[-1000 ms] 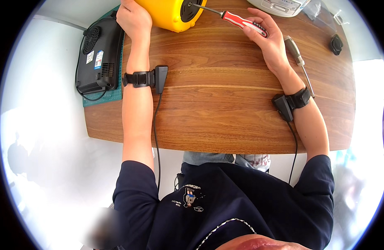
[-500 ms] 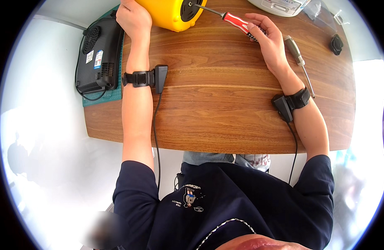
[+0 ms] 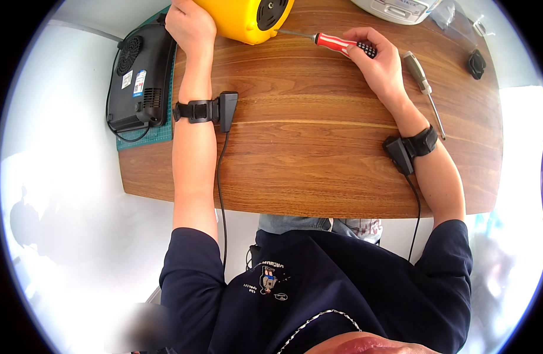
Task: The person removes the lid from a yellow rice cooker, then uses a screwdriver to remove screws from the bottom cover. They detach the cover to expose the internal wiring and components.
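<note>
A yellow rounded housing [image 3: 233,20] with a round black end plate [image 3: 272,13] lies on its side at the far edge of the view, partly cut off. My left hand [image 3: 190,26] is closed against its left side; the fingertips are partly out of view. In my right hand [image 3: 377,62] is a screwdriver [image 3: 336,43] with a red and white handle and a black dotted grip, held between thumb and fingers. Its thin shaft points left, and the tip reaches a small yellow nub at the housing's rim, just below the black plate.
On the wooden table [image 3: 312,147], a second screwdriver [image 3: 422,76] with a grey handle lies right of my right hand. At left, a black appliance [image 3: 141,76] rests on a green mat [image 3: 156,137]. A white appliance [image 3: 395,10], plastic bag [image 3: 454,20] and black plug [image 3: 475,64] stand far right.
The screwdriver tip has left the black plate's centre and moved down to the nub at the housing's rim. Its handle has turned closer to level. My left hand barely moved.
</note>
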Tool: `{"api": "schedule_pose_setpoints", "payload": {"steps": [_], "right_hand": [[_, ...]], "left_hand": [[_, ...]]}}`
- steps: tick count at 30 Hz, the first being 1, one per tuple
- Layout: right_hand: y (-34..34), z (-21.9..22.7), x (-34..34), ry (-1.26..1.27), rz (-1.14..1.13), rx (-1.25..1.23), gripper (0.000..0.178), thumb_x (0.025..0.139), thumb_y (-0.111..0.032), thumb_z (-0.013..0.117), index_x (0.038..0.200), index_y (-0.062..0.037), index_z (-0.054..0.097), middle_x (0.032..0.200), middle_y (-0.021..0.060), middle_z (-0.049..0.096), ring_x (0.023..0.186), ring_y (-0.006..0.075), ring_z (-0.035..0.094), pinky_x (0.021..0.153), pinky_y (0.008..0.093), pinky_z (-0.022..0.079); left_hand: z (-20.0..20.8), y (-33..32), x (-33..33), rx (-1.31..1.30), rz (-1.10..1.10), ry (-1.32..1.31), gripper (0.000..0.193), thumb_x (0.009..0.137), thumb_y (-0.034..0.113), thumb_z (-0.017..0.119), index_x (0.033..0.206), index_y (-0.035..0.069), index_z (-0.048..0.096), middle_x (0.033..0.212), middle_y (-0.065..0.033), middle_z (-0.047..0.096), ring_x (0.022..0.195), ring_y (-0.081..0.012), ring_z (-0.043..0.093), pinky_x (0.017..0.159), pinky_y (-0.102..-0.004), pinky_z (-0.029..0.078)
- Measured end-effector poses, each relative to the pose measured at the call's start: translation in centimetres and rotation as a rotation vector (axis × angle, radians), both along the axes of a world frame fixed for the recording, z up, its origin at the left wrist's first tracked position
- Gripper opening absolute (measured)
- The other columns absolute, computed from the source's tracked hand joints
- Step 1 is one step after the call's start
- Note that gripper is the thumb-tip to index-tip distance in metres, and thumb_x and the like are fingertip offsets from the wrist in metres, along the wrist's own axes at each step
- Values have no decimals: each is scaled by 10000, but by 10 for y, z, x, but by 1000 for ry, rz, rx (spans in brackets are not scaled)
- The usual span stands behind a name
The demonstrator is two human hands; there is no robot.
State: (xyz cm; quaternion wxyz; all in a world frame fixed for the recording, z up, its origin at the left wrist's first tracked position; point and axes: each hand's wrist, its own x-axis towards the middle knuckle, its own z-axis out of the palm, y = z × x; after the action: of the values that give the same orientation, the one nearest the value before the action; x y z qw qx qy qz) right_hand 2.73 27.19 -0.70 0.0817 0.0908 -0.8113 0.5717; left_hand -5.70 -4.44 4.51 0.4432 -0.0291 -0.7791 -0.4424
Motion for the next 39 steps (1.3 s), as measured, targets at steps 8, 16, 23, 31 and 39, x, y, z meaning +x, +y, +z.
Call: {"api": "schedule_pose_setpoints", "payload": {"steps": [8,16,23,31,39], "right_hand": [[-1,-1,0,69,39,94,277,836,-132,686,1091,-30,719,981,79,714,877,188,668,831,326,534],[-7,-1,-4,240,74,172,321,823,-92,696,1141,-46,691,1002,113,678,953,283,666,864,370,535],[-12,7,1,246,100,226,318,852,-94,734,1161,-39,688,1025,112,683,973,277,673,886,377,542],[-11,26,-6,365,17,281,244,883,-110,738,1116,-47,708,1051,96,697,981,258,676,886,367,537],[-63,62,-30,145,93,260,216,940,-175,683,1067,-6,724,933,129,746,844,274,713,794,373,556]], "left_hand": [[-1,-1,-3,-42,21,48,474,1089,285,382,1065,-85,677,939,-232,731,855,-350,680,776,-425,499],[1,4,1,-10,12,21,508,1106,329,379,1085,-81,678,962,-238,736,872,-364,689,798,-425,509],[-2,-5,2,-54,116,1,538,1082,357,371,978,-67,686,899,-269,725,872,-455,696,760,-461,513],[1,10,2,-38,157,28,493,1083,317,412,966,-46,723,839,-269,712,826,-469,687,722,-495,540],[-3,2,2,-60,194,84,497,1085,316,393,1037,-39,738,878,-251,731,839,-451,701,735,-476,556]]}}
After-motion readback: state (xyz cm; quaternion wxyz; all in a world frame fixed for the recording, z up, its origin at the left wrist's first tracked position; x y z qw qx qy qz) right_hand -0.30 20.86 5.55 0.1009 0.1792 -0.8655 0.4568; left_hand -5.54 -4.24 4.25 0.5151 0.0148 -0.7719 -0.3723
